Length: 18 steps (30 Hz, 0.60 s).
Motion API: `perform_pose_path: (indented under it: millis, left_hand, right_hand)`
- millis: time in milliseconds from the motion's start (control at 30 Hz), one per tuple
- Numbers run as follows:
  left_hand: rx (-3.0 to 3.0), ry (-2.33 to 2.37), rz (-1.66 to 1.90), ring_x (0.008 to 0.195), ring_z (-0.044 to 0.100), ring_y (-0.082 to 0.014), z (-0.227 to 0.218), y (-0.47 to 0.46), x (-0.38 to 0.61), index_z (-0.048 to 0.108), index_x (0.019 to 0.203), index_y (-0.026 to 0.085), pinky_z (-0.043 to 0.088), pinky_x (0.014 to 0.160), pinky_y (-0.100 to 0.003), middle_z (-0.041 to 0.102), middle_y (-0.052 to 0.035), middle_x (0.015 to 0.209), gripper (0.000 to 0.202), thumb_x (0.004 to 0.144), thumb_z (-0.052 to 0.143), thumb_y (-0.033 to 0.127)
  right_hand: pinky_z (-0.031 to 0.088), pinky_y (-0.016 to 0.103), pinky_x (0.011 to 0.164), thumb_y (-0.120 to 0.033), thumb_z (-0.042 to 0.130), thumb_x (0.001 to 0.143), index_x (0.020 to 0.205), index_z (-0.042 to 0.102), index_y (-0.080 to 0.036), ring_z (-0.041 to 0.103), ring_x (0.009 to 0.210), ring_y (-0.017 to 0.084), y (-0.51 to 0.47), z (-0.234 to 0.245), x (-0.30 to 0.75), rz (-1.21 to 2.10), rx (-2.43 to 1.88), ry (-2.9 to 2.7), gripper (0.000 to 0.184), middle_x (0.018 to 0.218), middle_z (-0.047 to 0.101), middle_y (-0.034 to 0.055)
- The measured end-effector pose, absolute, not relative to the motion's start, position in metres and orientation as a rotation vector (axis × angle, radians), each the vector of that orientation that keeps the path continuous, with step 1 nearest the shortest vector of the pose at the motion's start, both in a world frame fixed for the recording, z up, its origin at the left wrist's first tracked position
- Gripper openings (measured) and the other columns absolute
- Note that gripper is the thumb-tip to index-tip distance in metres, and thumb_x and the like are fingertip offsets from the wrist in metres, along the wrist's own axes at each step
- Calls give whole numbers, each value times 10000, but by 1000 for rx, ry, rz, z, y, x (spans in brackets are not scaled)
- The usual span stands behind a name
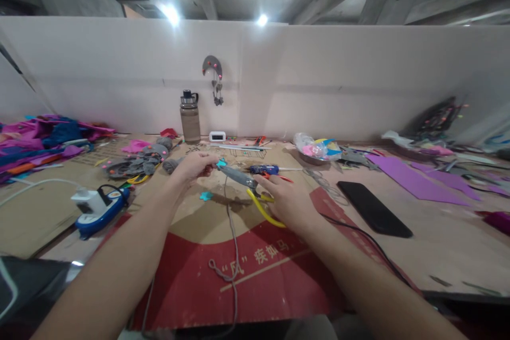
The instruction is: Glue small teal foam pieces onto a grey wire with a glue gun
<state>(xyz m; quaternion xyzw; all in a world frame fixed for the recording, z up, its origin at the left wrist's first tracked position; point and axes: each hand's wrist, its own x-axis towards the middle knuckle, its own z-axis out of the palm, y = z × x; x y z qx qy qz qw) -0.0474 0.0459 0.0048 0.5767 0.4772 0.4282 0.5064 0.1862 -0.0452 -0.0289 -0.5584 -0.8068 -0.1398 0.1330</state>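
View: head camera, over the bench [424, 257].
Left hand [199, 166]: above the board's middle, left of the scissors; thumb and fingertips pinched together on a teal scrap [221, 163].
Right hand [289, 196]: above the board's right half; fingers curled around the scissors' handles, full spread partly hidden.
Scissors [255, 201]: yellow handles, tips pointing to the teal scrap; blades look near together, exact gap cannot be told.
Teal flower [206, 196]: flat on the board, left of centre, below the left hand.
Cord [235, 239]: grey; from below the blades to the board's front edge, one small loop midway.
Board [187, 287]: cardboard, tan behind, red in front; front edge toward the person, red part stretching between the forearms.
Screwdriver [265, 169]: blue handle, just behind the scissors, shaft rightward.
Right side: phone [374, 209], slanted, beyond the board's right edge, bench surface between it and the front edge; purple sheets [414, 178] farther back.
Left side: power strip [101, 218], near the board's left edge; cloth pile [48, 135], at the bench's far left.
Back edge: bottle [190, 119] and clock [217, 136], by the wall; bowl [316, 156], bagged bits in it, right of these.
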Motion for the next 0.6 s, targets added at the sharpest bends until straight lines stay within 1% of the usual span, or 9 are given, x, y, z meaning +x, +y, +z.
perform_pose_path:
  millis: [200,400,600]
  left_hand:
    - [1456,1139,997,430,402,-58,5,46,-50,563,544,131,311,411,-185,503,0,501,136,589,644,230]
    - [1509,1104,980,431,409,-68,2,48,-51,578,543,133,312,418,-196,505,-10,495,125,608,632,225]
    - [1585,1059,911,436,411,-72,2,49,-55,579,539,137,306,429,-197,496,-5,482,140,615,642,235]
  right_hand:
    - [390,257,688,-220,501,758,1307,379,-306,562,898,171,-43,-31,192,-365,-1588,-2364,569,1100,572,36]
    - [380,255,691,-200,476,781,1318,362,-310,550,931,174,-45,-28,190,-401,-1607,-2393,560,1101,571,47]
    - [373,248,705,-198,486,774,1318,364,-313,547,932,169,-46,-26,191,-406,-1592,-2397,569,1082,580,38]
